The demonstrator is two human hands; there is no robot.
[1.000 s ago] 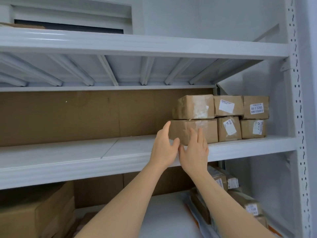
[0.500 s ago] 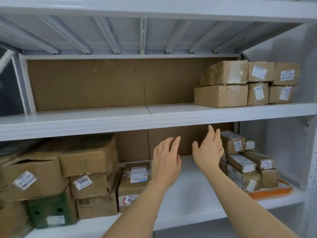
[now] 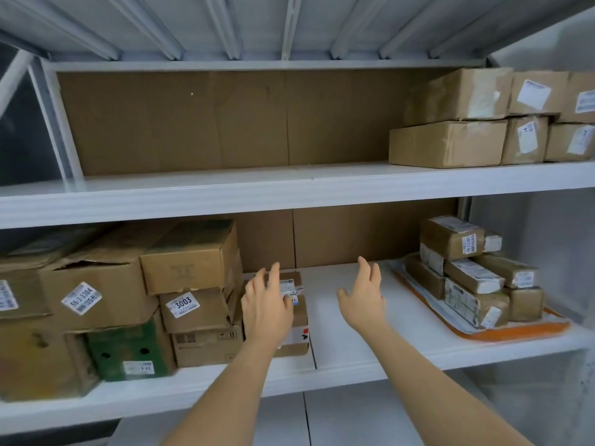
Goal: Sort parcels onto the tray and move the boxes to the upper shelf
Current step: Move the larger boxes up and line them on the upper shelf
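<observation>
Head view, from the left: on the lower white metal shelf point(image 3: 354, 358) sits a crowd of worn brown cardboard cartons point(image 3: 96, 294), one bearing a white sticker reading 3003, with a green printed box point(image 3: 128, 352) wedged under them at the shelf front. Just right of that pile lies a small brown cardboard box with white labels point(image 3: 297, 320), resting on the shelf surface. The left hand point(image 3: 265, 312) reaches over this small box with its fingers spread and straight; whether the palm touches the box top cannot be told. The right hand point(image 3: 362, 299) hangs above the bare white part of the same shelf, fingers likewise loose and apart, holding nothing. Further right, an orange plastic tray point(image 3: 521, 331) lies on the lower shelf, heaped with small brown taped parcels point(image 3: 467, 278) carrying white labels, piled in two or three layers. Above, on the upper white shelf point(image 3: 225, 191), six brown cardboard boxes point(image 3: 457, 123) stand at the far right end in two rows, one row stacked upon the other, against a brown cardboard back panel point(image 3: 209, 123).
</observation>
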